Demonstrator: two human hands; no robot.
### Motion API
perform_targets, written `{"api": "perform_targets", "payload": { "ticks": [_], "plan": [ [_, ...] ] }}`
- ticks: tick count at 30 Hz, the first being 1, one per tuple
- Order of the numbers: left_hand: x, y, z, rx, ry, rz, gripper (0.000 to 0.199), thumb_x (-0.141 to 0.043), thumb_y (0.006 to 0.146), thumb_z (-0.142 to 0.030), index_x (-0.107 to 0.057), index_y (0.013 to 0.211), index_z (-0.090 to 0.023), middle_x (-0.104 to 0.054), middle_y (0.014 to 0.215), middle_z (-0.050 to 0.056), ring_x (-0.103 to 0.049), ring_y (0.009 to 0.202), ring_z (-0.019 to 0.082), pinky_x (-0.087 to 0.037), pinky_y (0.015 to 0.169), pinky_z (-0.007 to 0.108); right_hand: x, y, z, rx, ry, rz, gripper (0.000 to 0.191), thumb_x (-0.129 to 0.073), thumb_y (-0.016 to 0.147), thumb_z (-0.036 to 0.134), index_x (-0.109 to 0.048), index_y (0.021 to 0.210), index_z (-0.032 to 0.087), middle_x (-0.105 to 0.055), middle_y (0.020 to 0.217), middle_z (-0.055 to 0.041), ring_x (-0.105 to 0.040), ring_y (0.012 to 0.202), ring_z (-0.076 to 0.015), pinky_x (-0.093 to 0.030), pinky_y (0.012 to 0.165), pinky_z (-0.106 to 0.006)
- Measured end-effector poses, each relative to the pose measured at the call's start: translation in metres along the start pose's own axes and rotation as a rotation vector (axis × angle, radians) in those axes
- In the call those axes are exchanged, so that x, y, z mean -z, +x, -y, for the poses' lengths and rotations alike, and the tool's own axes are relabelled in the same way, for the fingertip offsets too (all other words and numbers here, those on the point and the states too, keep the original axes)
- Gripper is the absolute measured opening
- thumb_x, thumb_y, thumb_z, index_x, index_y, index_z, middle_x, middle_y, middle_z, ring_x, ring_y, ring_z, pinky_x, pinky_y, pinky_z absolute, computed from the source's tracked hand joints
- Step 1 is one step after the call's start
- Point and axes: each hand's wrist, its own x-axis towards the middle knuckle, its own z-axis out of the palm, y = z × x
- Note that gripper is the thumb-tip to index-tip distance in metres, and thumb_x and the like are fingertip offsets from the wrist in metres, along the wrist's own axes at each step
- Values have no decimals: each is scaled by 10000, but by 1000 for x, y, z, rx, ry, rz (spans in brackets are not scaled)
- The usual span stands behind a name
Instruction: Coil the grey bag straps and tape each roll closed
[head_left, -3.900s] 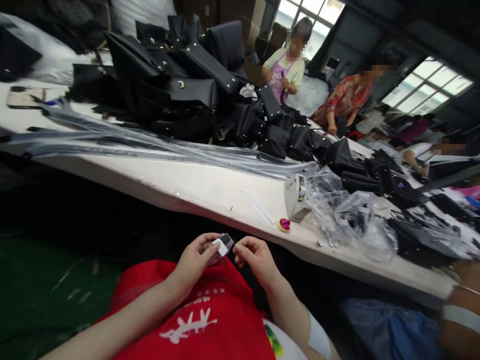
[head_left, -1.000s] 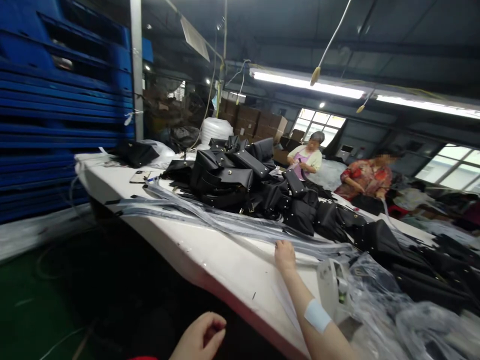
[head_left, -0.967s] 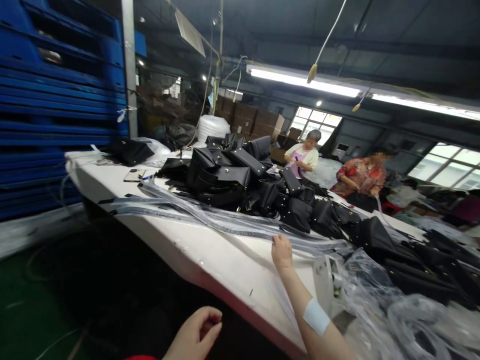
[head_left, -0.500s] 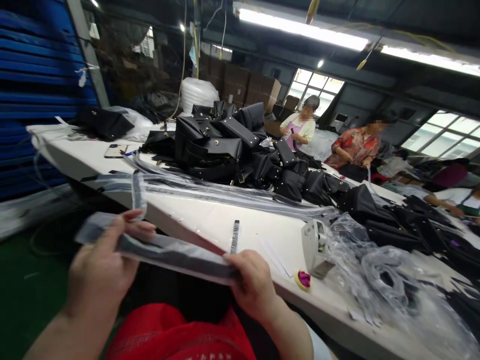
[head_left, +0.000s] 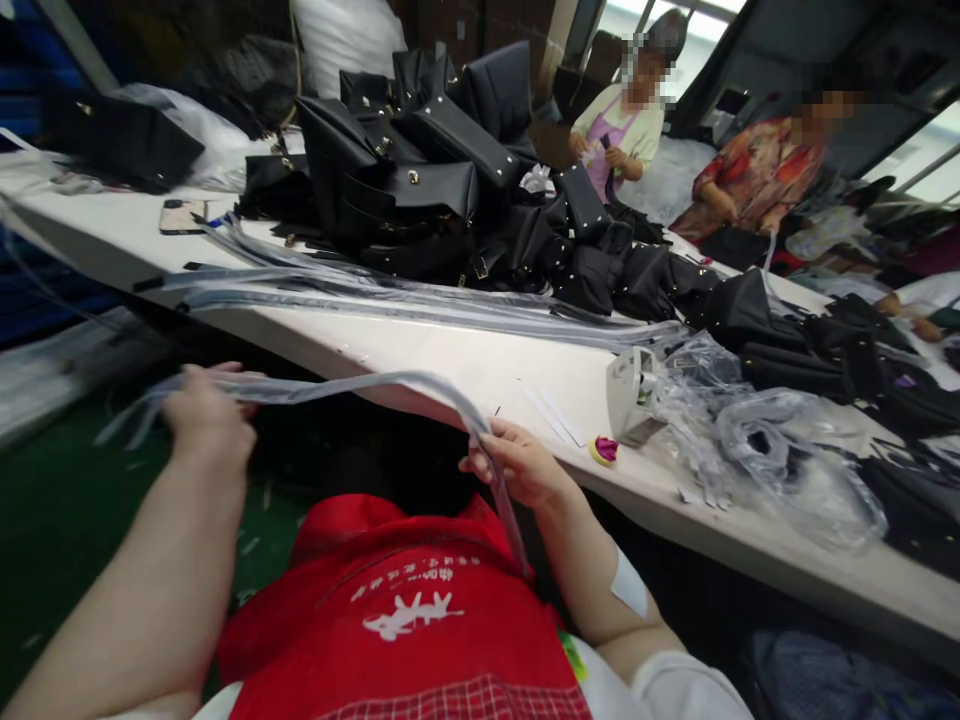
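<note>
A long strap wrapped in clear plastic [head_left: 360, 384] stretches between my two hands, in front of the table edge. My left hand [head_left: 210, 410], blurred by motion, is closed on its left part, and loose ends hang out to the left. Fingers of my right hand [head_left: 517, 460] pinch the strap further right, where it bends down over the red apron [head_left: 405, 620]. More plastic-wrapped straps [head_left: 405, 315] lie lengthwise along the white table [head_left: 420, 355]. Behind them is a heap of black bags [head_left: 427, 190] with metal studs.
On the table are a tape dispenser [head_left: 631, 395], a yellow ring with something purple [head_left: 604, 450], crumpled clear plastic [head_left: 787, 460] and a phone [head_left: 182, 217]. Two people [head_left: 622, 130] stand across the table at the back right. The table's front edge runs just beyond my hands.
The view has tilted down. My left hand has moved away from my right along the strap, which now spans a longer, curved stretch with its right end hanging down.
</note>
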Motion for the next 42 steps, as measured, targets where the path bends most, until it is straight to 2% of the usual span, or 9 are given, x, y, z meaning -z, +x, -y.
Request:
{"api": "perform_targets", "payload": {
  "ticks": [2,6,12,18,23,27,30,34,42],
  "plan": [
    [-48,-7,12,36,33,41,540,-120,964,-407,-547,1075,-94,-630,577,15,-567,527,155,-363,462,242,-9,9,-1,98,152,-151,273,-761,734,350,-604,869,172,-630,701,33,-565,579,-75,-516,836,-291],
    [-121,-51,20,109,94,517,492,-582,769,-580,-674,845,-103,-722,743,106,-660,702,251,-494,667,345,-20,29,3,259,234,-401,296,-753,724,263,-580,957,203,-692,895,7,-642,748,-120,-532,871,-333],
    [-132,-132,11,81,-174,1157,568,-555,798,-625,-642,1064,-131,-729,940,126,-659,895,248,-472,815,357,-3,51,5,452,79,-614,289,-661,782,294,-536,1027,208,-666,1114,-48,-646,904,-143,-521,885,-333],
    [-103,-126,24,176,-168,1126,396,-529,863,-520,-613,895,-134,-635,587,29,-581,511,148,-430,561,265,30,55,8,488,-263,-691,339,-678,755,402,-590,969,155,-691,971,-73,-636,763,-151,-512,668,-256],
    [-79,-120,17,272,-208,1197,379,-485,891,-510,-601,837,-154,-406,444,-76,-302,327,59,-385,433,220,39,41,11,388,-1101,-763,322,-614,804,480,-600,740,164,-636,677,-49,-602,685,-190,-488,704,-324],
    [-71,-125,10,294,-230,1204,395,-477,892,-512,-608,802,-151,-310,416,-97,-189,320,41,-339,381,189,25,28,12,793,-1413,-900,287,-564,852,400,-606,983,148,-610,1096,-161,-540,1091,-279,-409,967,-447],
    [-68,-128,7,285,-246,1208,417,-487,879,-537,-622,824,-147,-295,396,-100,-155,310,39,-273,332,175,15,21,13,857,-1331,-585,403,-477,899,397,-533,1213,150,-492,1316,-167,-441,1246,-272,-369,1031,-444],
    [-68,-127,3,281,-238,1127,519,-436,872,-610,-650,911,-139,-340,364,-85,-204,263,52,-269,293,184,6,16,6,367,-1063,142,488,-267,972,465,-640,1050,160,-661,957,-71,-615,855,-168,-488,763,-272],
    [-78,-111,11,154,26,824,729,-351,822,-736,-639,1081,-118,-470,352,-33,-329,251,82,-187,281,170,11,16,0,219,-987,-48,423,-534,869,450,-576,591,135,-439,524,23,-390,509,-81,-281,475,-203]
  ]
}}
